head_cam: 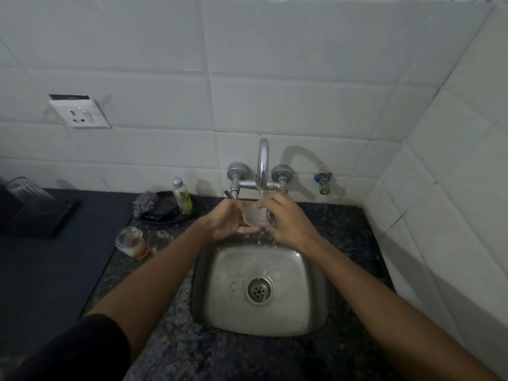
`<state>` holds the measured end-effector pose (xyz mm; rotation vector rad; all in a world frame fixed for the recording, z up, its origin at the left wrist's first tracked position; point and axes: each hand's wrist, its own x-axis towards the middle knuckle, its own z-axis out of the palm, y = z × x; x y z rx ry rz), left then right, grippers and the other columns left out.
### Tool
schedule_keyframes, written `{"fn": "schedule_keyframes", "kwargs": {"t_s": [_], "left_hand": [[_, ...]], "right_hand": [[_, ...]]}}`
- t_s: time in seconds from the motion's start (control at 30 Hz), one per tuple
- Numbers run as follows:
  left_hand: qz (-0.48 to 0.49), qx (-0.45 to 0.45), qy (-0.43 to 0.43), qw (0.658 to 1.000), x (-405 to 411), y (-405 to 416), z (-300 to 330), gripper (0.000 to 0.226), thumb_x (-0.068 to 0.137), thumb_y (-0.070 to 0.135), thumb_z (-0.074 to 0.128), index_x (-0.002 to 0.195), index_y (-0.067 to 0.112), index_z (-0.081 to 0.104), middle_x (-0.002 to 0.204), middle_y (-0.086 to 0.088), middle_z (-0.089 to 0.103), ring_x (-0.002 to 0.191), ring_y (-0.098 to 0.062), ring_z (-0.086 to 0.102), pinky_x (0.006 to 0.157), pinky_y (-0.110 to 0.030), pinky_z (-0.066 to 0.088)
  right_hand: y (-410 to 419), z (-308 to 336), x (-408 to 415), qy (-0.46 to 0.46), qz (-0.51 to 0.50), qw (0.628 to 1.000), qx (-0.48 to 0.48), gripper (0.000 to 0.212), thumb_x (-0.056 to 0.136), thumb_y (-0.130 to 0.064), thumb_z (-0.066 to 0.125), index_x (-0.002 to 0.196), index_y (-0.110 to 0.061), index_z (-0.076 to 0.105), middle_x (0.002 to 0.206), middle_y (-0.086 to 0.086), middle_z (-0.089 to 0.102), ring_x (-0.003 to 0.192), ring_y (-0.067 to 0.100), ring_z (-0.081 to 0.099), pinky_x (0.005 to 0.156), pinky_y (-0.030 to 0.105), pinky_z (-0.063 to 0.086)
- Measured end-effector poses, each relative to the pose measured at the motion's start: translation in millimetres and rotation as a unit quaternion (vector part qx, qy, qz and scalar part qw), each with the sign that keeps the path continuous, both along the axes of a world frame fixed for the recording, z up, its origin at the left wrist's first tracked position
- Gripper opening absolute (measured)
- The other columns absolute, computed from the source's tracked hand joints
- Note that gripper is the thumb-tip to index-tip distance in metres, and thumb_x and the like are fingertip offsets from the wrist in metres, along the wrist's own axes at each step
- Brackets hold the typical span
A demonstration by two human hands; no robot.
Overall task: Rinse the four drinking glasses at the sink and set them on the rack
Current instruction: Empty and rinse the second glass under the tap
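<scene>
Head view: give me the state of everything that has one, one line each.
Tap: running.
Held glass: under the stream, gripped by both hands.
Left hand: curled round the glass.
Right hand: curled round the glass.
Stained glass: upright on the counter, orange residue inside.
Clear glass: on the counter beside it, apparently unrinsed.
Sink: wet, drain open.
Bottle: capped, upright.

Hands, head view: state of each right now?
Left hand: grips the glass under the tap.
Right hand: fingers curled on the same glass.
</scene>
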<state>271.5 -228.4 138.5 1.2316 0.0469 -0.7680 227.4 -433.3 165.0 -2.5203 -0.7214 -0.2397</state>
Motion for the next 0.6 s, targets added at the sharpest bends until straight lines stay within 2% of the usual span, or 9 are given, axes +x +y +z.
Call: {"fn": "schedule_keyframes", "kwargs": {"t_s": [0.07, 0.13, 0.23, 0.33, 0.43, 0.53, 0.6], "left_hand": [[0.019, 0.025, 0.025, 0.999, 2, -6, -7, 0.045, 0.105, 0.027, 0.046, 0.141, 0.003, 0.057, 0.139, -0.025, 0.062, 0.129, -0.042, 0.060, 0.106, -0.052, 0.051], [0.013, 0.072, 0.024, 0.997, 6, -14, -10, 0.045, 0.106, 0.040, 0.051, 0.137, 0.010, 0.061, 0.129, -0.018, 0.069, 0.118, -0.035, 0.067, 0.096, -0.046, 0.058], [0.006, 0.120, 0.019, 0.993, 8, -19, -7, 0.027, 0.102, 0.030, 0.057, 0.118, 0.011, 0.070, 0.112, -0.013, 0.073, 0.094, -0.024, 0.074, 0.079, -0.039, 0.064], [0.046, 0.042, 0.054, 0.997, 3, -25, -3, 0.024, 0.105, 0.023, 0.049, 0.096, 0.014, 0.070, 0.086, -0.005, 0.071, 0.073, -0.017, 0.070, 0.065, -0.030, 0.060], [0.114, -0.019, 0.077, 0.990, 1, -34, -9, 0.029, 0.105, 0.027, 0.044, 0.093, 0.013, 0.067, 0.082, -0.004, 0.067, 0.075, -0.019, 0.065, 0.064, -0.032, 0.053], [0.192, -0.059, 0.088, 0.976, 1, -45, -19, 0.034, 0.103, 0.027, 0.036, 0.097, 0.009, 0.064, 0.083, -0.007, 0.063, 0.074, -0.021, 0.062, 0.062, -0.031, 0.053], [0.227, -0.080, 0.088, 0.967, 0, -51, -25, 0.038, 0.103, 0.027, 0.032, 0.094, 0.008, 0.064, 0.080, -0.008, 0.064, 0.074, -0.022, 0.064, 0.065, -0.031, 0.054]], "right_hand": [[1, -2, 1, -0.007, 0.022, 1.000, -0.016, 0.060, 0.073, -0.003, 0.087, 0.127, -0.018, 0.066, 0.128, -0.001, 0.056, 0.123, 0.017, 0.050, 0.096, 0.029, 0.050], [2, -3, 2, -0.013, 0.066, 0.997, -0.043, 0.061, 0.073, -0.005, 0.088, 0.128, -0.018, 0.064, 0.131, 0.001, 0.055, 0.125, 0.022, 0.052, 0.096, 0.040, 0.054], [2, -5, 2, -0.037, 0.133, 0.986, -0.093, 0.063, 0.075, -0.004, 0.085, 0.132, -0.013, 0.062, 0.140, 0.008, 0.053, 0.132, 0.028, 0.049, 0.101, 0.045, 0.051], [-2, -5, 2, -0.098, 0.153, 0.975, -0.127, 0.067, 0.083, 0.007, 0.071, 0.146, -0.008, 0.054, 0.150, 0.016, 0.049, 0.142, 0.032, 0.043, 0.107, 0.045, 0.051], [-12, -12, 2, -0.184, 0.146, 0.958, -0.167, 0.064, 0.090, 0.007, 0.052, 0.153, -0.007, 0.047, 0.158, 0.021, 0.044, 0.149, 0.036, 0.039, 0.112, 0.043, 0.045], [-12, -23, -4, -0.222, 0.107, 0.950, -0.194, 0.055, 0.099, -0.008, 0.062, 0.152, -0.006, 0.047, 0.160, 0.018, 0.044, 0.148, 0.033, 0.042, 0.100, 0.040, 0.050], [-9, -28, -7, -0.205, 0.072, 0.962, -0.162, 0.052, 0.099, -0.022, 0.069, 0.145, -0.004, 0.053, 0.147, 0.017, 0.055, 0.136, 0.032, 0.053, 0.094, 0.038, 0.055]]}}
